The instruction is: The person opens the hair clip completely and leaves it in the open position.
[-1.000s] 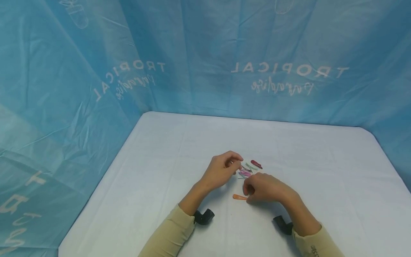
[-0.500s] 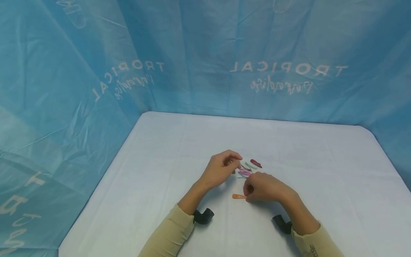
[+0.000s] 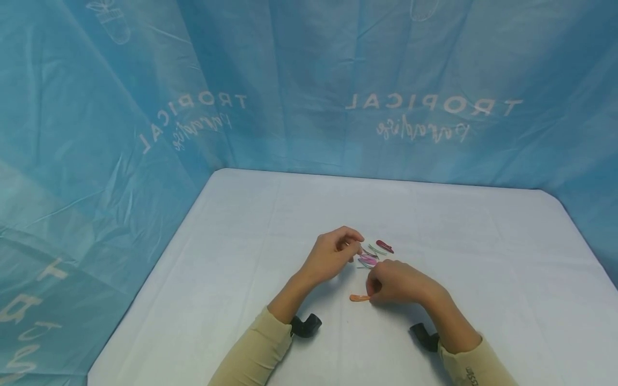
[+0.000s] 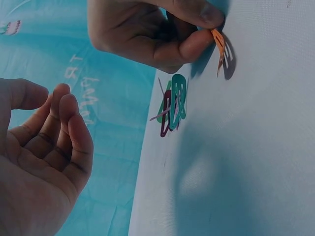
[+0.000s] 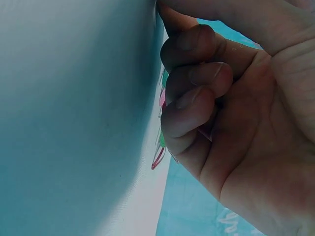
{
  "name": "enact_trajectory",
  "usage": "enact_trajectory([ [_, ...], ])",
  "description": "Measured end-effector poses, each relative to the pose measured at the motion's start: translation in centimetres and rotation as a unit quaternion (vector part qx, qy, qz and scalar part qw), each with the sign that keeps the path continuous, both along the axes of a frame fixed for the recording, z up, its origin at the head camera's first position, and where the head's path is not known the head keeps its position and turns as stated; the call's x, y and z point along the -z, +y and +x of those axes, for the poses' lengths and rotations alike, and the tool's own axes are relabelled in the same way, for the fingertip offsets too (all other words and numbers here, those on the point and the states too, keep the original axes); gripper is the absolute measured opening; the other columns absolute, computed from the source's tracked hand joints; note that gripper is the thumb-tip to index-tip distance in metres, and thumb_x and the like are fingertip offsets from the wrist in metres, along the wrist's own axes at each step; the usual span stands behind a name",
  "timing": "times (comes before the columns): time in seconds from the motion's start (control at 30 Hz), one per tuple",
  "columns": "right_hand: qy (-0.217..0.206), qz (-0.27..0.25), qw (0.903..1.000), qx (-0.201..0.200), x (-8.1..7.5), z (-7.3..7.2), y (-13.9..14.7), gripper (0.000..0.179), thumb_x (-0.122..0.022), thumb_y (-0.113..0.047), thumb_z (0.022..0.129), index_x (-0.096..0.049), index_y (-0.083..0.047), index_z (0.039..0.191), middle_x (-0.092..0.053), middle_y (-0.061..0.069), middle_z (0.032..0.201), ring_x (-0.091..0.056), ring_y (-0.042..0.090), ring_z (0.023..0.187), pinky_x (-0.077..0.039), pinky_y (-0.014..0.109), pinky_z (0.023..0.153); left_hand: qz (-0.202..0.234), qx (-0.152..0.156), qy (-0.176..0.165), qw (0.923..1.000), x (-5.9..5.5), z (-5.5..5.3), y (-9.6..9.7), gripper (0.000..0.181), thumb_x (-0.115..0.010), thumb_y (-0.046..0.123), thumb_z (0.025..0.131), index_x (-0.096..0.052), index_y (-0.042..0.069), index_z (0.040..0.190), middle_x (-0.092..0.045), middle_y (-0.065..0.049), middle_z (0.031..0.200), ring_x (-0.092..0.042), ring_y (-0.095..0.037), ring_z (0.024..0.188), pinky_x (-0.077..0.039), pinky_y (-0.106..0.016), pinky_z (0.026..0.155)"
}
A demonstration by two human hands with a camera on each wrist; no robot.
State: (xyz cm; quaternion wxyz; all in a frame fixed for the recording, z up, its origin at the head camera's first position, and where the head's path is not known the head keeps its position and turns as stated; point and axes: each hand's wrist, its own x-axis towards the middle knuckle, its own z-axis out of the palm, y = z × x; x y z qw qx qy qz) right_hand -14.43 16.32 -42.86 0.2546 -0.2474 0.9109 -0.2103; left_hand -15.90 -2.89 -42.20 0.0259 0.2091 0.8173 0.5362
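My right hand [image 3: 399, 282] pinches one end of an orange snap hair clip [image 3: 358, 298] between thumb and index finger, close over the white table. In the left wrist view the orange clip points away from the fingertips, its shadow falling beside it. The other right fingers are curled into the palm, as the right wrist view shows. My left hand [image 4: 47, 147] holds nothing; its fingers are loosely bent, near a small pile of hair clips. Teal [image 4: 178, 96] and dark red clips overlap in that pile. A pink clip [image 3: 369, 259] lies partly behind the right hand in the head view.
Beyond the pile, a red clip [image 3: 384, 246] lies beside thin green ones. The white table [image 3: 270, 214] has blue printed curtains [image 3: 309, 107] along its back and left. Black wrist devices [image 3: 307, 326] sit at both sleeve ends.
The orange clip has turned slightly in the right fingers, and its free end sits a little lower. Both hands stay almost where they were.
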Motion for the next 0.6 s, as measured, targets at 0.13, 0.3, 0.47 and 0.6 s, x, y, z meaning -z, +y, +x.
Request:
enact_trajectory([
  [0.13,0.013,-0.004,0.9998,-0.014,0.04,-0.07,0.21,0.015,-0.075,-0.015,0.076,-0.065,-0.024,0.07,-0.056,-0.011,0.062,-0.05,0.008,0.059,-0.044,0.029,0.059,0.0,0.002,0.004,1.0,-0.05,-0.04,0.0,0.015,-0.054,0.017,0.094,-0.064,0.019,0.105,-0.065,0.01,0.082,-0.059,-0.009,0.065,-0.046,-0.026,0.056],
  [0.3,0.021,-0.008,0.9995,-0.023,0.15,-0.24,0.39,0.015,-0.074,-0.015,0.077,-0.065,-0.025,0.07,-0.056,-0.012,0.062,-0.05,0.007,0.059,-0.044,0.028,0.059,-0.005,-0.001,0.003,1.0,-0.1,-0.04,0.05,0.014,-0.054,0.017,0.094,-0.063,0.023,0.104,-0.064,0.01,0.082,-0.059,-0.009,0.066,-0.047,-0.026,0.056],
  [0.47,0.021,-0.01,0.9996,-0.014,0.29,-0.32,0.54,0.017,-0.074,-0.016,0.077,-0.064,-0.026,0.069,-0.055,-0.012,0.062,-0.05,0.007,0.059,-0.044,0.028,0.059,-0.005,-0.001,0.006,1.0,0.0,0.01,0.05,0.013,-0.054,0.018,0.095,-0.063,0.022,0.104,-0.064,0.01,0.083,-0.059,-0.009,0.066,-0.047,-0.026,0.057],
  [0.6,0.024,-0.017,0.9995,-0.007,0.13,-0.26,0.76,0.016,-0.075,-0.017,0.077,-0.065,-0.026,0.07,-0.056,-0.012,0.062,-0.051,0.008,0.058,-0.045,0.027,0.058,-0.008,-0.001,0.003,1.0,0.02,0.07,0.01,0.013,-0.054,0.019,0.095,-0.063,0.022,0.104,-0.064,0.011,0.083,-0.059,-0.008,0.066,-0.047,-0.025,0.057],
])
